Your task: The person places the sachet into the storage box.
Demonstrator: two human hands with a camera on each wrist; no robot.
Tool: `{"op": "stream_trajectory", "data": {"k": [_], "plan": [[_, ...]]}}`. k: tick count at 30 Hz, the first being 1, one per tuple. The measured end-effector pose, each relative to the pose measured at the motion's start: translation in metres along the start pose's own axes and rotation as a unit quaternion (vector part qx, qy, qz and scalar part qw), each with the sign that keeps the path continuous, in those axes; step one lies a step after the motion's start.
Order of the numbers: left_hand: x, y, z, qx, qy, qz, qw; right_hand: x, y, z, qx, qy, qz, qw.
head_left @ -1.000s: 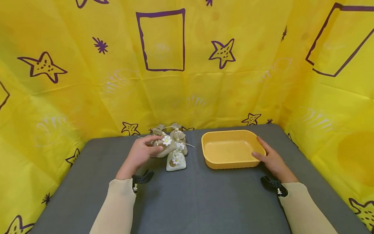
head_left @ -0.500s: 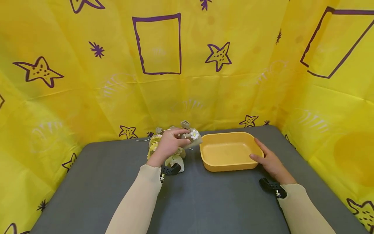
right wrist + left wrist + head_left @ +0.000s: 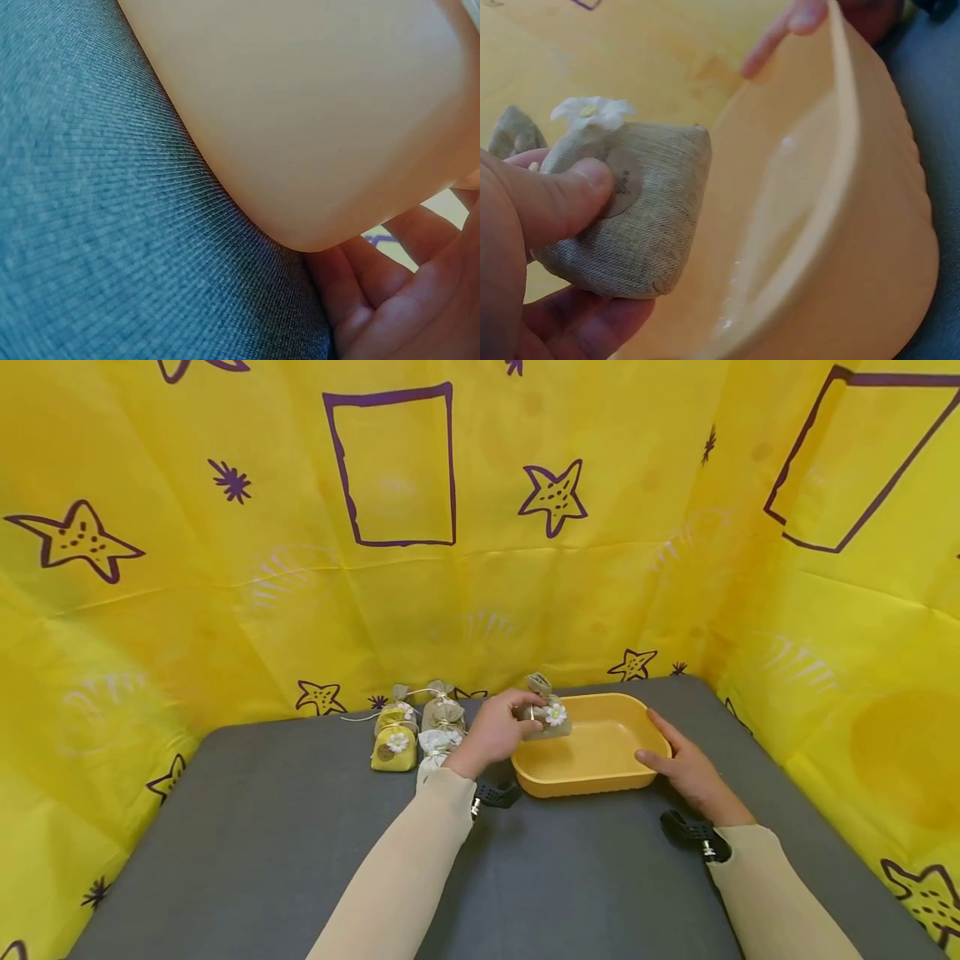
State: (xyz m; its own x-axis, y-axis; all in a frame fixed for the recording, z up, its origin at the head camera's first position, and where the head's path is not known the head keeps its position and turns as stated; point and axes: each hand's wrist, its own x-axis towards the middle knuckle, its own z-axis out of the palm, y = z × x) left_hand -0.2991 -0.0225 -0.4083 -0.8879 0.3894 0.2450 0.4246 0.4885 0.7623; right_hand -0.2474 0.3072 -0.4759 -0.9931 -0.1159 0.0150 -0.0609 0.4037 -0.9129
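My left hand (image 3: 493,732) pinches a small beige cloth sachet (image 3: 555,728) with a white daisy on it. The sachet hangs over the left end of a yellow-orange plastic tub (image 3: 592,783). In the left wrist view my thumb presses on the round label of the sachet (image 3: 649,225), and the fingers lie beneath it. My right hand (image 3: 693,770) grips the right end of the tub, thumb over the rim and fingers along the outside. The right wrist view has the tub's outer wall (image 3: 315,112) close up, with fingers against its side.
Left of the tub stand several more sachets: a yellow one (image 3: 393,752), a beige one (image 3: 444,714) and a white one (image 3: 435,745), partly behind my left forearm. All are on a grey table (image 3: 300,827). A yellow patterned cloth (image 3: 405,610) hangs behind the table.
My left hand has lifted the beige sachet out of the group and carried it rightward to the tub. The right hand keeps its hold on the tub's end.
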Motion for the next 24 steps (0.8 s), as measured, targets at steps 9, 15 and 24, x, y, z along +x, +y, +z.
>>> {"op": "stream_trajectory", "data": {"k": [9,15,24], "plan": [[0.008,-0.010,0.017,0.036,-0.012,0.004,0.9993,0.002,0.003,0.000,0.008,0.000,-0.001,1.0000],[0.012,-0.017,0.017,0.145,-0.041,0.004,0.9886,0.003,0.001,0.000,0.014,0.000,-0.008,0.9999],[0.015,-0.023,0.015,0.132,-0.125,-0.050,0.9821,0.005,0.004,0.001,0.013,0.005,0.005,0.9999]]}}
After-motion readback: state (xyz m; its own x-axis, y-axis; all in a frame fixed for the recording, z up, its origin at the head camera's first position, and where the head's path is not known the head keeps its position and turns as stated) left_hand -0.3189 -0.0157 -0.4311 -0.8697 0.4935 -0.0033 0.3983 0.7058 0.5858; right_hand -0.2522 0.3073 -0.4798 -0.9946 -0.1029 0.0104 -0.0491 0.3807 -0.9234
